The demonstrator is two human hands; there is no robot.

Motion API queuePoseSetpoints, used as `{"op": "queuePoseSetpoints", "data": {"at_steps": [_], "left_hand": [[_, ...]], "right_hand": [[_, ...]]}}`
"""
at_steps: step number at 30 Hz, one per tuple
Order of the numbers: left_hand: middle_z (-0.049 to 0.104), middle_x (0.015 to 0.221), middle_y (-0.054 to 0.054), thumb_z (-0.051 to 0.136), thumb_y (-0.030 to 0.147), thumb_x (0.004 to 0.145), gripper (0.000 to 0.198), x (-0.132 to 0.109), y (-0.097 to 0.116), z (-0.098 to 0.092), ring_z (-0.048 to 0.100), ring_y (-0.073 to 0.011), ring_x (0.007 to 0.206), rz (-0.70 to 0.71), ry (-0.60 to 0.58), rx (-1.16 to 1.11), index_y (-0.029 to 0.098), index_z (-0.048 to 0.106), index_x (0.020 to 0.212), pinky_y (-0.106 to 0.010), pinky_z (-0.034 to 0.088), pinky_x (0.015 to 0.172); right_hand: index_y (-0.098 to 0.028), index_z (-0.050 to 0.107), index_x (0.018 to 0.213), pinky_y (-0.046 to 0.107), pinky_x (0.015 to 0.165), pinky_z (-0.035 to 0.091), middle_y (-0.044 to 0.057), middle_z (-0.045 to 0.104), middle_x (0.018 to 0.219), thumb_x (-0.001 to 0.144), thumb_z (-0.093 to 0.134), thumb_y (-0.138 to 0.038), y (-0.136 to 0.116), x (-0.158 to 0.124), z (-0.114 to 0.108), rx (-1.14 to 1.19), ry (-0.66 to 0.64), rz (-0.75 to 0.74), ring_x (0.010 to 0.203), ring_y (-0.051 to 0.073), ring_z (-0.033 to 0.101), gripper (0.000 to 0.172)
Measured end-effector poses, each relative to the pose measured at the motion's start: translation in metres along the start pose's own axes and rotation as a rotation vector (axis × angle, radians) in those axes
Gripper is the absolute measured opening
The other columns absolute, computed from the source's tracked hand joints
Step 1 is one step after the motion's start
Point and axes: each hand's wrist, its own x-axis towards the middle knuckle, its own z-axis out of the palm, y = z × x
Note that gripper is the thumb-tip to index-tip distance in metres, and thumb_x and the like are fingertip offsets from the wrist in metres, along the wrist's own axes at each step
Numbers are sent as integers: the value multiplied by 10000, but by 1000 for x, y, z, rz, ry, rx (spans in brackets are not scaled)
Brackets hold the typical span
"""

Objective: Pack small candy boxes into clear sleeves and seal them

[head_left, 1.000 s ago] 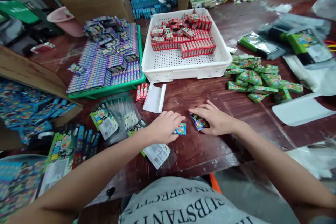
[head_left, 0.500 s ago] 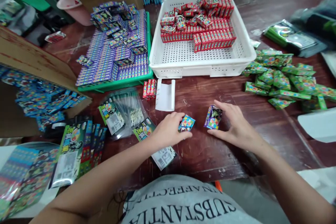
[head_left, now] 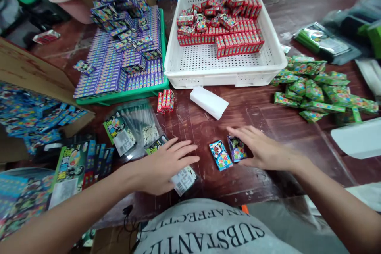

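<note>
A blue packet [head_left: 220, 155] lies flat on the counter [head_left: 262, 115], between the two hands. It is to the right of the left hand [head_left: 160, 168] and to the left of the right hand [head_left: 263, 149]. Its long side slants, from far left to near right. A purple packet [head_left: 236, 149] sits just beside it, on the right, and slants much the same way. The right hand looks a little nearer to the blue packet.

The left fingers are spread wide with nothing in them. They point right, over a printed bag [head_left: 185, 180]; I can't tell if they touch it. The right fingers and thumb curl around the purple packet, but I can't tell if they squeeze it. A white paper [head_left: 210, 103] lies on the far side of both packets.
</note>
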Motion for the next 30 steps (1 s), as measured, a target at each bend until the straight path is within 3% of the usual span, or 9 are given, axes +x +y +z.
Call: {"op": "queuePoseSetpoints", "data": {"at_steps": [2,5,9,12,16,23,25,28,30], "left_hand": [[309,1669,-89,691,166,740,936,-24,-6,11,284,-347,1523,-30,-86,77,284,293,1579,-615,82,1239],[432,1602,-64,635,174,848,812,-34,-8,22,387,-314,1452,-73,-66,130,304,300,1575,-564,151,1217],[515,1494,-124,757,440,808,888,-25,-1,21,475,-350,1301,-181,78,104,218,341,1560,-521,297,1131],[540,1433,-147,765,491,796,909,-23,3,24,488,-352,1243,-260,160,82,190,354,1548,-521,348,1085],[507,1454,-136,807,463,764,946,-21,2,37,455,-320,1284,-283,275,-39,194,339,1540,-480,374,1111],[493,1458,-137,839,395,729,998,8,9,54,440,-316,1299,-277,388,-116,183,304,1545,-488,374,1147],[501,1438,-145,835,388,734,990,13,11,57,454,-323,1280,-314,400,-103,172,311,1546,-498,387,1133],[480,1445,-156,827,425,747,986,16,11,60,459,-338,1279,-342,394,-85,174,318,1553,-512,396,1121],[468,1449,-158,830,426,742,985,16,10,61,456,-344,1289,-352,390,-85,185,327,1554,-517,394,1123]], "right_hand": [[-287,79,1645,559,1125,394,121,447,1559,835,750,-524,-4,2,15,-4,-6,-14,1370,360,418,1078],[-262,26,1648,602,1147,349,131,372,1623,747,773,-668,-6,8,40,-24,40,-55,1406,393,364,1238],[-293,189,1626,606,1120,373,112,496,1541,848,719,-576,-5,12,60,-7,140,-103,1339,372,427,983],[-300,298,1583,562,1103,422,108,517,1509,870,725,-474,-5,5,56,124,227,-100,1327,346,442,849],[-307,351,1554,523,1107,448,96,542,1467,813,787,-486,-12,-1,44,274,89,-166,1321,319,462,878],[-308,278,1591,549,1127,443,94,540,1487,837,758,-533,-17,24,60,145,175,-161,1334,335,452,922],[-291,181,1623,584,1166,396,117,486,1543,831,739,-593,-15,25,64,111,160,-159,1384,347,435,1014],[-241,22,1645,669,1228,228,179,279,1662,793,727,-672,-10,16,61,67,131,-167,1509,395,292,1187],[-236,52,1643,683,1241,156,187,239,1673,810,725,-649,-4,7,56,46,125,-146,1537,395,235,1148]]}}
